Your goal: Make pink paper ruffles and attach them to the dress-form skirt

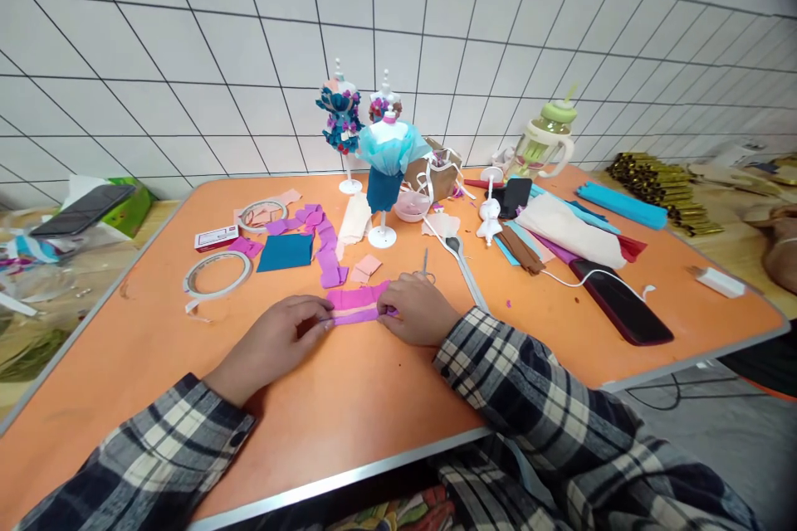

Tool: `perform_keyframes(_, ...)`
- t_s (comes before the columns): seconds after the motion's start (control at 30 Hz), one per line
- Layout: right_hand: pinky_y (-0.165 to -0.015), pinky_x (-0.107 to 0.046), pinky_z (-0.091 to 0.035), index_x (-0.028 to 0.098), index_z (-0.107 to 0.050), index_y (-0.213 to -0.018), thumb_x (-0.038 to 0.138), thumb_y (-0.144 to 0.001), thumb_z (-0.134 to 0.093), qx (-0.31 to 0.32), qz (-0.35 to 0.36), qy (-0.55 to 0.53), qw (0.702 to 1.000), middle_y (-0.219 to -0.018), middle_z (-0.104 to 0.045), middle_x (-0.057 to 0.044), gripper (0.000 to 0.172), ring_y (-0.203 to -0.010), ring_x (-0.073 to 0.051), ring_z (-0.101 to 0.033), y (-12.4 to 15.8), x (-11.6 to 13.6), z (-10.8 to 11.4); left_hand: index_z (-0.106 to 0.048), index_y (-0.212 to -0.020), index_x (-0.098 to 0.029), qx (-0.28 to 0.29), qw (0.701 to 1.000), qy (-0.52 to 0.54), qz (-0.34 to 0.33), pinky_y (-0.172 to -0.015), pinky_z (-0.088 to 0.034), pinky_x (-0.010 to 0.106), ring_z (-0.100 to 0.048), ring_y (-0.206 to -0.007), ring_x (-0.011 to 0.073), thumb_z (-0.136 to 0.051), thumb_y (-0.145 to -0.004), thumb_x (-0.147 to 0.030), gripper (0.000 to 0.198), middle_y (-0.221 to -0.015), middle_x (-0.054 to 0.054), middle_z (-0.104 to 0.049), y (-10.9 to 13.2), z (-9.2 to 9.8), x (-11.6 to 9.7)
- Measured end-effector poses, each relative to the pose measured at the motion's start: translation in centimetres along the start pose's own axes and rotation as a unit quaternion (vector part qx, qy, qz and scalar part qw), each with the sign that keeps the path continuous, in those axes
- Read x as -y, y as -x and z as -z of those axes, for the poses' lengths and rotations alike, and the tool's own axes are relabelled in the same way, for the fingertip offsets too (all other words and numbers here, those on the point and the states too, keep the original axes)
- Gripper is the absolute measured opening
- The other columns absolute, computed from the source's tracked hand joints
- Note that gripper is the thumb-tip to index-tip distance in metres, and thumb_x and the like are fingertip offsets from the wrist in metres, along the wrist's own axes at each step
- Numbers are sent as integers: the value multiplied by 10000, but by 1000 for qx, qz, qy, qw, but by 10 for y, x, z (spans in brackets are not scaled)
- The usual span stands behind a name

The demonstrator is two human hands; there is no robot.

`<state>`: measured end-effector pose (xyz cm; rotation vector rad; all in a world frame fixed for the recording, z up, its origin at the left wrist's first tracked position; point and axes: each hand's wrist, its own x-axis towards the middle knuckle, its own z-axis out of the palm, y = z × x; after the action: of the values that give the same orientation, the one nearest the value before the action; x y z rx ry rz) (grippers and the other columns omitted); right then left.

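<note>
Lying on the orange table (pixel 155 348), straight in front of the teal-dressed mannequin (pixel 384 170) and nearer the person, is a pink paper strip (pixel 356 305), stretched between both hands. The left hand (pixel 277 342) has its fingers curled narrowly onto the strip's left end. The right hand (pixel 418 311) is closed over the right end, knuckles up. The strip looks folded along its length, though it is too small in this view to be sure. Left of the mannequin and nearer the person lie a teal paper square (pixel 286 252) and a tape ring (pixel 217 274). Right of the mannequin, near the table's edge, a dark phone (pixel 623 305) lies flat. Between the mannequin's base and the right hand sit small scissors (pixel 425 267).
</note>
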<state>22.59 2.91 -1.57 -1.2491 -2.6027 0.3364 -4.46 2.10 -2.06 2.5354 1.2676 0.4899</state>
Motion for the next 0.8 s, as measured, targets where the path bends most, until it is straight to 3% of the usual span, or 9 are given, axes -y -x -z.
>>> perform_keyframes(0.1,-828,-354,-353,191,-731,-920,313,-933,-641,3,-1,2,1000,-948,-732,-54,152,-941,-221,-578,1,-1,0,-701,-921,-215,-2,1000,12,1,-864,-563,331,-710,-966,216,-507,-983,-376,259,-1062,68,-769,-2,-2,1)
perform_keyframes(0.27,-820,-356,-352,193,-727,-919,311,-931,-639,8,0,8,1000,-940,-726,-55,148,-929,-220,-567,0,-3,0,-675,-879,-213,-1,1000,7,2,-910,-536,398,-673,-996,255,-527,-941,-345,207,-1062,95,-720,-4,-5,1)
perform_keyframes(0.47,-837,-389,-366,186,-721,-971,320,-930,-622,4,2,29,1000,-979,-710,-81,171,-955,-251,-558,4,2,1,-650,-1059,-229,-24,999,-7,41,-988,-477,486,-631,-1127,310,-587,-911,-401,236,-1188,106,-680,-2,-6,5)
perform_keyframes(0.57,-894,-432,-381,193,-698,-1167,349,-935,-615,-38,46,53,997,-1170,-680,-128,291,-1070,-287,-543,8,15,-3,-658,-1110,-247,-34,997,-16,63,-1019,-438,535,-601,-1201,340,-609,-902,-448,293,-1274,110,-653,-1,-9,8)
perform_keyframes(0.67,-1058,-515,-331,244,-622,-1365,406,-946,-622,-62,120,70,988,-1478,-548,-132,449,-1322,-324,-442,10,27,-12,-662,-1112,-252,-34,997,-19,72,-1023,-430,538,-595,-1215,337,-601,-909,-470,305,-1295,110,-646,-1,-11,9)
perform_keyframes(0.8,-1137,-581,-273,251,-629,-1375,474,-989,-561,-39,106,83,990,-1635,-390,-104,451,-1446,-345,-343,8,30,-17,-660,-1111,-250,-34,997,-24,69,-1024,-430,527,-593,-1217,324,-591,-920,-474,302,-1296,105,-649,0,-13,11)
